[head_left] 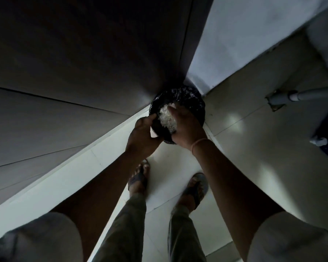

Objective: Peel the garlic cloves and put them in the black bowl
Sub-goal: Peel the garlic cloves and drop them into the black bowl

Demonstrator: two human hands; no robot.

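1. Floor (244, 148): pale glossy tiles, dimly lit, with soft light patches to the right.
2. Room: dark panels (74, 63) fill the left side and a pale wall (244, 38) stands at upper right. The two meet in a corner.
3. Bin (195, 103): round, lined with a crinkled black bag, set on the floor in that corner.
4. Grey pipe (311, 95): it meets the floor at the right, well apart from the bin.
5. Garlic skins (166, 118): a white, papery heap over the bin's mouth, between the two hands.
6. Left hand (142, 135): its fingers (152, 117) are curled around a dark rim (159, 131) at the heap's near-left side. Whether this rim is the black bowl or the bin cannot be told.
7. Right hand (187, 127): its fingers (173, 110) bend down onto the skins and touch them. Whether they clasp any cannot be told.
8. Sandalled feet (138, 178): they stand on the tiles just short of the bin.
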